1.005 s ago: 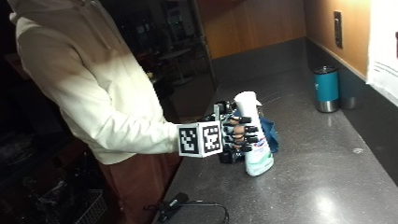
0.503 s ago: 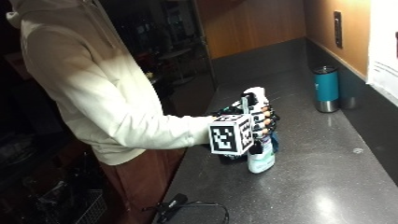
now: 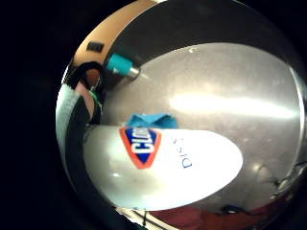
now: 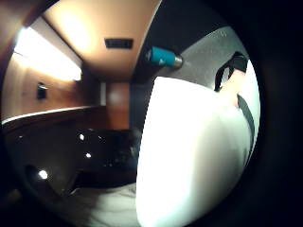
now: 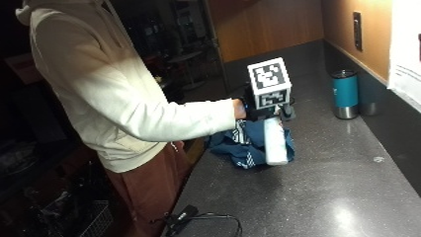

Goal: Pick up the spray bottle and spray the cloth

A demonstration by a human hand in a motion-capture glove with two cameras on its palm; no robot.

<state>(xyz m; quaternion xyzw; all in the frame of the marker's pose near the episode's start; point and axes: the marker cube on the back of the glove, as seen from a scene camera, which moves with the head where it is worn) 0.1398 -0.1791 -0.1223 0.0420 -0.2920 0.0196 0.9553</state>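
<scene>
One spray bottle (image 5: pixel 276 142) is in my gloved right hand (image 5: pixel 262 109), lifted off the dark countertop (image 5: pixel 342 187) and hanging body-down from my grip. My fingers are curled round its upper part, near the neck, so the white body shows below the hand in the outside view. The bottle hangs just above the blue cloth (image 5: pixel 244 142), which lies crumpled on the counter close to its near edge; whether the bottle's base touches the cloth I cannot tell.

From the little-finger side of my palm the bottle's white body (image 3: pixel 163 167) fills much of the view, with a red and blue label (image 3: pixel 140 145) and some blue lettering on it. Past the bottle a corner of the blue cloth (image 3: pixel 152 120) shows on the grey counter (image 3: pixel 225 91). From the thumb side the bottle (image 4: pixel 189 156) is a broad white shape right against the palm.

A teal tumbler (image 5: pixel 345 94) with a metal base stands on the counter well apart from the cloth, near the back wall; it also shows in both palm views (image 3: pixel 121 66) (image 4: pixel 163 56). A black cable (image 5: pixel 197 217) lies at the counter's near end. My cream sleeve (image 5: pixel 190 121) reaches out over the counter's edge to the hand.
</scene>
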